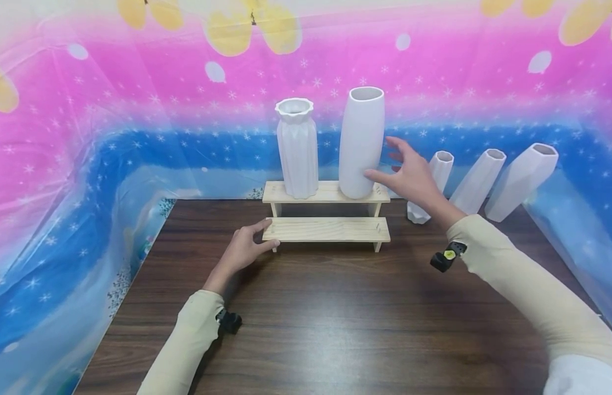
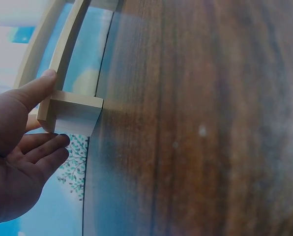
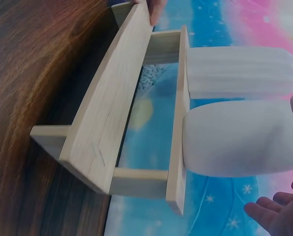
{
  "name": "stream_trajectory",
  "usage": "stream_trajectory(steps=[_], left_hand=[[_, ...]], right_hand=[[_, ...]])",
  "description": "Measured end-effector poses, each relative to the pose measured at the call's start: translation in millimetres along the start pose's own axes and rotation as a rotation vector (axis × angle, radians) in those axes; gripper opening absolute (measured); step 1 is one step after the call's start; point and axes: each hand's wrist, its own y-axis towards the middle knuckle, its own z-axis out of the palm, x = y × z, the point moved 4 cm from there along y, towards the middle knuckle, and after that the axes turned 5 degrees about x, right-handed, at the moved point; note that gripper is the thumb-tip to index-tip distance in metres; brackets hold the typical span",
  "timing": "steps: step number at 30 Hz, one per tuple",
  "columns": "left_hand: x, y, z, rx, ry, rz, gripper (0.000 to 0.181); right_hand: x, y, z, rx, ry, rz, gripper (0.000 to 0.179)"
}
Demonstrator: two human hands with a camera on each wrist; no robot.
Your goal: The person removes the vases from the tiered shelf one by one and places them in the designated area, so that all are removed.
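A two-step wooden stand (image 1: 326,229) stands at the table's back edge. My left hand (image 1: 242,249) pinches the left end of its lower step, the thumb (image 2: 41,88) lying across the board. On the upper step stand two upright white vases: a fluted one (image 1: 298,153) with a scalloped rim at left, and a tall smooth one (image 1: 362,142) at right. Beside the smooth vase is my right hand (image 1: 412,178), fingers spread and thumb tip right at its lower side. In the right wrist view the smooth vase (image 3: 240,137) rests with its base on the board.
Three slim faceted white vases stand right of the stand: a small one (image 1: 441,170) partly behind my right hand, a middle one (image 1: 479,184) and a larger one (image 1: 520,184). A patterned cloth (image 1: 187,109) hangs behind the dark wooden table (image 1: 326,318).
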Motion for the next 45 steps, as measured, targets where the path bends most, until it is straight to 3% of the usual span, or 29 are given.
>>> stream_trajectory(steps=[24,45], left_hand=[[-0.9,1.9,-1.3,-0.010,-0.002,0.020,0.068],[2.4,0.8,0.0,-0.009,-0.004,0.028,0.069]], right_hand=[[10.8,29.6,19.2,-0.050,0.054,0.027,0.107],[14.6,28.0,17.5,-0.058,0.050,0.077,0.106]])
